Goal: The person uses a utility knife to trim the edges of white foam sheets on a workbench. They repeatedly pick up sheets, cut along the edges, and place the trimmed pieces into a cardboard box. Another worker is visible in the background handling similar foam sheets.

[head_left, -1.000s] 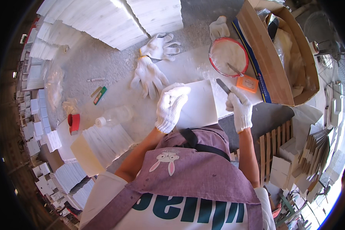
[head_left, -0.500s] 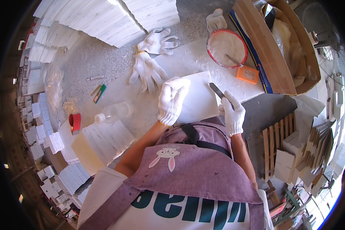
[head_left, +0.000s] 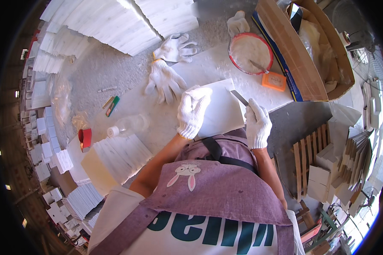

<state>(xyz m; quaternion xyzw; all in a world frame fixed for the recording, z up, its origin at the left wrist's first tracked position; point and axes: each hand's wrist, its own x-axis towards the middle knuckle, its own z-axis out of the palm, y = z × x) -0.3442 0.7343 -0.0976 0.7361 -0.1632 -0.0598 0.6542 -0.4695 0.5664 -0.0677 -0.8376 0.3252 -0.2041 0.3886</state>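
A flat white tile (head_left: 224, 106) lies in front of me near the bench's front edge. My left hand (head_left: 193, 112), in a white knit glove, closes over the tile's left side with curled fingers; its fingertips are partly hidden. In my gloved right hand (head_left: 257, 123) is a scraper knife (head_left: 240, 98), gripped with its grey blade pointing up and left over the tile's right edge. Beyond the left hand, two loose white gloves (head_left: 165, 80) lie on the bench. A red-rimmed bowl of pale powder (head_left: 254, 49) stands farther right, a blade resting in it.
An orange box (head_left: 273, 81) sits beside the bowl, near a large cardboard box (head_left: 304, 55). To the left are a clear bottle (head_left: 132, 123), a green cutter (head_left: 112, 106), a red tape roll (head_left: 84, 138) and stacked tiles (head_left: 119, 157). More white slabs (head_left: 115, 21) stand behind.
The knife's blade has turned and now looks lighter and thinner. My right hand has shifted slightly down and left. The left hand keeps its place on the tile.
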